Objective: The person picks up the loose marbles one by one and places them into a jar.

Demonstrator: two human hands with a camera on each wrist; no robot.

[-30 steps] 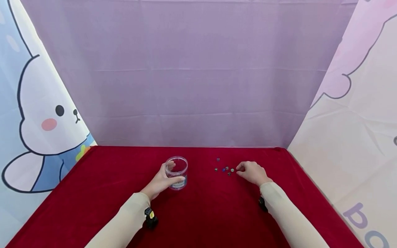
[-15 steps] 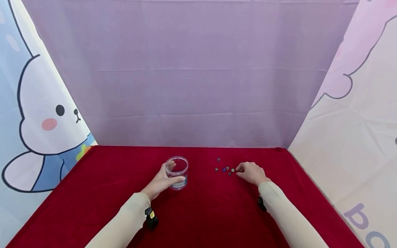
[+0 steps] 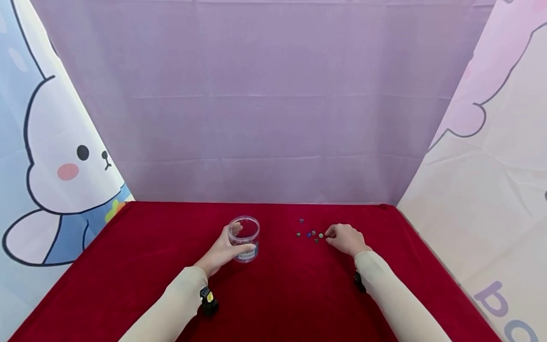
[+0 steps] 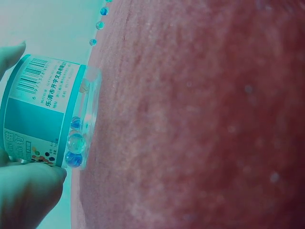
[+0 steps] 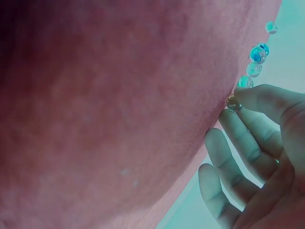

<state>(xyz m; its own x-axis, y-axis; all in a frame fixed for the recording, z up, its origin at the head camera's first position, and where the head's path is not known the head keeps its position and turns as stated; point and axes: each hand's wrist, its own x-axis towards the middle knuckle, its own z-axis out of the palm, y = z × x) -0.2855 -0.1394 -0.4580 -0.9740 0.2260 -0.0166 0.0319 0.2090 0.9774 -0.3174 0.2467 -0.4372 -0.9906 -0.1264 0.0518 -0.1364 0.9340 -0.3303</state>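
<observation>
My left hand point(image 3: 220, 251) grips a clear plastic jar point(image 3: 251, 237) from its left side, fingers behind it and thumb across the front. The jar stands upright on the red cloth with its top uncovered. The left wrist view shows its printed label point(image 4: 47, 86) and several glass marbles point(image 4: 75, 143) at the bottom. To the right, my right hand point(image 3: 348, 239) is low over the cloth, palm turned left. In the right wrist view its thumb and forefinger pinch a brownish marble point(image 5: 233, 103). A light green marble point(image 3: 321, 235) lies just left of the fingertips.
Several more loose marbles, among them a blue marble point(image 3: 309, 235), lie between the jar and my right hand. One marble point(image 3: 301, 220) sits farther back. A red cloth point(image 3: 273, 294) covers the table, with a purple curtain point(image 3: 273, 118) behind and printed sheets on both sides.
My right forearm has shifted very slightly left while the fingertips stay at nearly the same spot. The left hand and jar have not visibly moved.
</observation>
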